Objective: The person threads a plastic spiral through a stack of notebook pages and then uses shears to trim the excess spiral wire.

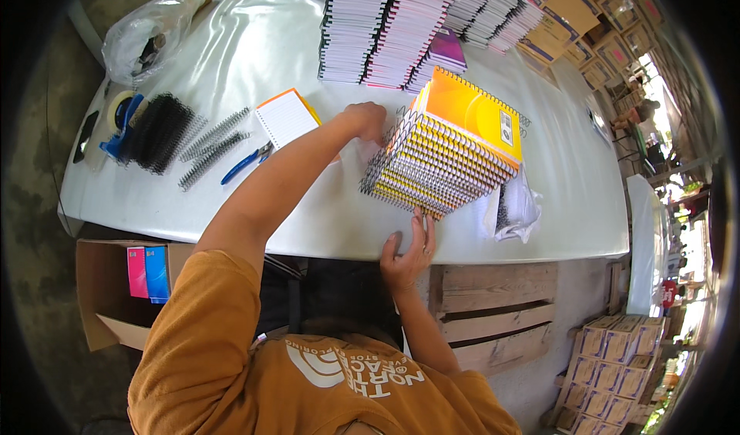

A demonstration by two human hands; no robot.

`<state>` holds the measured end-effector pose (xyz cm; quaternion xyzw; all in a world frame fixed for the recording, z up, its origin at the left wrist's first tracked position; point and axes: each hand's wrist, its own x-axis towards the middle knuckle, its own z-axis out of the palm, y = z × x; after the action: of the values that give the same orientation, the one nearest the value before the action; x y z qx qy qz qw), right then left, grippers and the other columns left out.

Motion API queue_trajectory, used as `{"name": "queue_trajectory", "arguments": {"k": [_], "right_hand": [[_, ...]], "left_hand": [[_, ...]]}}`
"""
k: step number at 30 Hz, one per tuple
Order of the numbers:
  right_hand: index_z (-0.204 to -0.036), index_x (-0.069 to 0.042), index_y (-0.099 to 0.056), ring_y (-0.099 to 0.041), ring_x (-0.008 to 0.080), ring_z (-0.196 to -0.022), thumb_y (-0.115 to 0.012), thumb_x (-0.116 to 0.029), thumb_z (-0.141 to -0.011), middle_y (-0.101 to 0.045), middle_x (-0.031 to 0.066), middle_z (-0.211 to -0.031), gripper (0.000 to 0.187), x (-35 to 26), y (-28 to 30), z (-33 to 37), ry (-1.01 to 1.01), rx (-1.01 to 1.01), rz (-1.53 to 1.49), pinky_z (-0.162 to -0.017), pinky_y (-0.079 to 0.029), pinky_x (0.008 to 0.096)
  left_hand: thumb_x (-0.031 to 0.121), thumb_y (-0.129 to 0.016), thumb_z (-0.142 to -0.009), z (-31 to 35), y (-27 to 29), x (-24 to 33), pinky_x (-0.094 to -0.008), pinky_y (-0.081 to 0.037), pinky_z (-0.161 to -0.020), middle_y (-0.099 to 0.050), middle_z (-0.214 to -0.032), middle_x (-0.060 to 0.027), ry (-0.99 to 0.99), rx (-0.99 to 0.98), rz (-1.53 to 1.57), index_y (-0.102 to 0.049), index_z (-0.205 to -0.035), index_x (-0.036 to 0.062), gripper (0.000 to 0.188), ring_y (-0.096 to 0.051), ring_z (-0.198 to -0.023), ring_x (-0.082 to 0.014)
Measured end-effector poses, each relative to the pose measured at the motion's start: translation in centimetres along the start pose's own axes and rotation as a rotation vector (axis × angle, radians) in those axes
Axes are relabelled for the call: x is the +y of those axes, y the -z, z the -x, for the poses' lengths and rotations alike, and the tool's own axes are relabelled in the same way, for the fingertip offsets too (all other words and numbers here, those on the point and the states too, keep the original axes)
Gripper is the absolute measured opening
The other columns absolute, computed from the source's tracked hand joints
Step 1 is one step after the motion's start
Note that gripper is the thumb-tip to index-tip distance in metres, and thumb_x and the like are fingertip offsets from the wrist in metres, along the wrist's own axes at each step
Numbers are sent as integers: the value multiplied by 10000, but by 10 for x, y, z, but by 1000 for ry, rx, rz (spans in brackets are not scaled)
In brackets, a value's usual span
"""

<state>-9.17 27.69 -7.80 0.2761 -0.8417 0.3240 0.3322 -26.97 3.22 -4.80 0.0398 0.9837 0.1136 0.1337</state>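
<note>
Steadying a leaning stack of spiral notebooks (447, 157) between both hands, I work at the near edge of the white table (254, 57). My left hand (368, 119) rests at the stack's far left corner, fingers curled against the wire coils; whether they pinch a coil or only press on it I cannot tell. My right hand (408, 254) reaches up from below the table edge, fingers spread and loose, its fingertips touching the stack's lower front corner and clamped on nothing.

The stack lies right of the table's middle, yellow-and-orange covers up, fanned so each book steps back from the one beneath. I judge that the two hands brace opposite corners to keep this slant from sliding. Its long axis runs from lower left to upper right, and the coiled spines face left, toward me.

Loose black wire coils (212, 146), blue pliers (245, 164) and a single open notebook (287, 117) lie to the left, well apart from the stack. Taller stacks of notebooks (385, 26) stand behind.
</note>
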Motion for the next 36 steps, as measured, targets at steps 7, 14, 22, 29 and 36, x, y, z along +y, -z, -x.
{"name": "queue_trajectory", "arguments": {"k": [7, 14, 22, 29, 36], "right_hand": [[-1225, 23, -404, -381, 369, -1236, -550, -35, -761, -505, 185, -1273, 490, -9, 8, 14, -50, 30, -189, -982, -289, 407], [-1275, 45, -360, -371, 356, -1250, -507, 7, -799, -473, 206, -1275, 499, -72, -21, -8, -27, -231, -625, -1035, -293, 428], [-1315, -20, -353, -470, 287, -1188, -521, -182, -883, -476, 164, -1284, 490, -80, -22, -7, -608, -327, -1257, -967, -392, 395], [-1317, 14, -346, -521, 378, -1124, -369, -442, -943, -484, 261, -1238, 590, -43, 16, -20, -1453, -1133, -2441, -848, -496, 516], [-1250, 83, -374, -589, 341, -1028, -475, -139, -917, -548, 240, -1151, 412, -52, 19, -24, -1449, -1165, -2262, -805, -547, 442]], "left_hand": [[144, -492, -800, 115, 96, 7, -437, -465, -793, -633, -931, -155, 274, 762, 265, -558, -1136, 133, 342, -593, -909, -325], [206, -538, -834, 177, 67, 4, -380, -489, -704, -632, -929, -93, 383, 619, -474, -665, -915, 81, 196, -596, -887, -259], [85, -558, -774, 228, -13, 25, -354, -518, -640, -626, -907, -122, 159, 618, -276, -548, -1056, 8, 292, -633, -831, -278], [23, -674, -697, 332, 30, 69, -339, -483, -629, -673, -808, -86, -176, 416, 414, -664, -919, 84, 231, -640, -728, -248], [-128, -659, -545, 348, 21, 81, -331, -499, -761, -665, -906, -77, -172, 548, 463, -671, -929, 59, 427, -626, -868, -257]]}}
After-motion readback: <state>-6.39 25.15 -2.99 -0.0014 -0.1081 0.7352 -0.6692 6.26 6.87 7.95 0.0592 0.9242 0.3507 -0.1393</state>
